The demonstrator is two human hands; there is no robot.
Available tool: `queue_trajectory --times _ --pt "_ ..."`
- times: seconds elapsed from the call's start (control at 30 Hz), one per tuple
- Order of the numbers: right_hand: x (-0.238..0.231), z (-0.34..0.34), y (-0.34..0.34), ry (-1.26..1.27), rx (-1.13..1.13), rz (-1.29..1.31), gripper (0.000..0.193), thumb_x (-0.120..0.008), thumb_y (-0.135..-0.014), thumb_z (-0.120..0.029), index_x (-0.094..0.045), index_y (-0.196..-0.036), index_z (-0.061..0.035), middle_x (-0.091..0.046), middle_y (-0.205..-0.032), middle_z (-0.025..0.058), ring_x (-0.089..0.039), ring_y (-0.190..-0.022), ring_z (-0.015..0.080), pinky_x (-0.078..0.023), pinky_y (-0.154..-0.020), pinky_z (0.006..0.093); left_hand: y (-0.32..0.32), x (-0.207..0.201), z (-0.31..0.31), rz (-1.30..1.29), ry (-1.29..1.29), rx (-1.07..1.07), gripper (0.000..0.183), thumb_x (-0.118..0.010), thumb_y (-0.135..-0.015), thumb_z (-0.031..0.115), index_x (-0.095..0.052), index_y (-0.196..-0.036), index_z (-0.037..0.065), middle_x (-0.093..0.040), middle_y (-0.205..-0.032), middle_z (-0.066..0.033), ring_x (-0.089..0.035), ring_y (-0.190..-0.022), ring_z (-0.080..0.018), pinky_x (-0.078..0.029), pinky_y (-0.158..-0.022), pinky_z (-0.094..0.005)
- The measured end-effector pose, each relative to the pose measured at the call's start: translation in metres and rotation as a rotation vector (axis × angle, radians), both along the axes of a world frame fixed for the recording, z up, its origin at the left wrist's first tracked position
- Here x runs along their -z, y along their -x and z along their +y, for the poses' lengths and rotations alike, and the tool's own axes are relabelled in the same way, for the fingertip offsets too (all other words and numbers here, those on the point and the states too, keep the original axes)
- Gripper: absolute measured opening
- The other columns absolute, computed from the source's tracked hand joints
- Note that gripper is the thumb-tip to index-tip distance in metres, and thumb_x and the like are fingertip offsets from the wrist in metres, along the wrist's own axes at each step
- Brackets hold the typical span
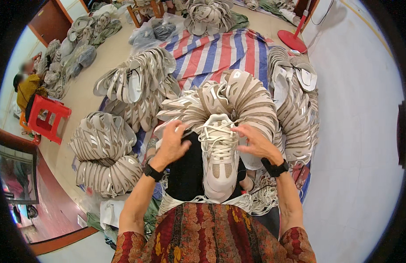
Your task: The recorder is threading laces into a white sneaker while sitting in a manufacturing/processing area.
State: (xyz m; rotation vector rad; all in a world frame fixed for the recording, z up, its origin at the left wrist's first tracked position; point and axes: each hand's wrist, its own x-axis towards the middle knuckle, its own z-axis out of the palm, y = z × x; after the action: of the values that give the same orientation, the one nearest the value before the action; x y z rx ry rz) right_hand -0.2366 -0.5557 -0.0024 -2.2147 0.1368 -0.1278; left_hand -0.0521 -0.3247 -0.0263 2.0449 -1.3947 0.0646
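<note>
A beige and white sneaker (219,168) lies across my dark-trousered lap, its toe toward me. Cream laces (221,136) run through its eyelets, with loose loops near the tongue. To the left of the shoe my left hand (172,143) is raised, fingers bent but apart, and I see nothing in it. My right hand (259,142) is at the shoe's right side, its index fingertip close to the upper laces and the thumb spread lower down. Whether that fingertip touches a lace is too small to tell.
Curved stacks of shoe uppers surround me: ahead (251,98), left (104,149) and right (299,114). Bundled laces (265,197) lie beside my right leg. A striped sheet (220,55) covers the floor ahead. A red stool (47,116) and a person (29,90) are far left; a white wall (356,131) stands right.
</note>
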Motion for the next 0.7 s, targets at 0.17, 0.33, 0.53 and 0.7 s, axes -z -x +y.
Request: queue_trajectory --times 0.17,0.33,0.53,0.7 --pt "0.024 0.011 -0.002 0.266 0.054 -0.15 0.044 -0.061 -0.072 -0.009 -0.051 -0.115 -0.0096 -0.046 -0.104 0.0117 -0.051 -0.088 0.0278 -0.044 -0.077 0.0328 0.027 0.005 -0.017 0.102 -0.042 0.124 0.044 -0.065 -0.063 0.002 -0.051 -0.105 0.009 -0.042 -0.117 -0.0191 -0.038 -0.113 -0.037 -0.032 -0.095 -0.0423" --pt "0.032 0.014 -0.014 0.143 0.143 -0.142 0.022 -0.058 -0.073 -0.003 -0.056 -0.095 -0.0018 -0.046 -0.1 0.0108 -0.053 -0.083 0.0266 -0.044 -0.072 0.0342 0.02 0.011 -0.026 0.11 0.039 0.184 0.027 -0.06 -0.063 -0.005 -0.055 -0.087 0.005 -0.042 -0.116 -0.0182 -0.04 -0.11 -0.0359 -0.033 -0.093 -0.0412" --pt "0.016 0.024 -0.008 0.197 0.152 -0.129 0.014 -0.058 -0.075 -0.01 -0.051 -0.083 0.0 -0.046 -0.093 0.0119 -0.052 -0.077 0.0284 -0.044 -0.067 0.0346 0.03 0.015 -0.02 0.246 -0.048 0.21 0.028 -0.063 -0.062 -0.001 -0.054 -0.088 0.005 -0.037 -0.121 -0.018 -0.036 -0.113 -0.0372 -0.032 -0.093 -0.0438" --pt "0.004 0.034 -0.004 0.254 0.161 -0.112 0.016 -0.059 -0.075 -0.014 -0.051 -0.079 -0.0007 -0.046 -0.089 0.0123 -0.051 -0.075 0.0293 -0.044 -0.064 0.0356 0.03 0.011 -0.019 0.112 -0.063 0.233 0.033 -0.07 -0.062 0.007 -0.054 -0.091 0.006 -0.037 -0.122 -0.0179 -0.035 -0.113 -0.0365 -0.03 -0.094 -0.0446"
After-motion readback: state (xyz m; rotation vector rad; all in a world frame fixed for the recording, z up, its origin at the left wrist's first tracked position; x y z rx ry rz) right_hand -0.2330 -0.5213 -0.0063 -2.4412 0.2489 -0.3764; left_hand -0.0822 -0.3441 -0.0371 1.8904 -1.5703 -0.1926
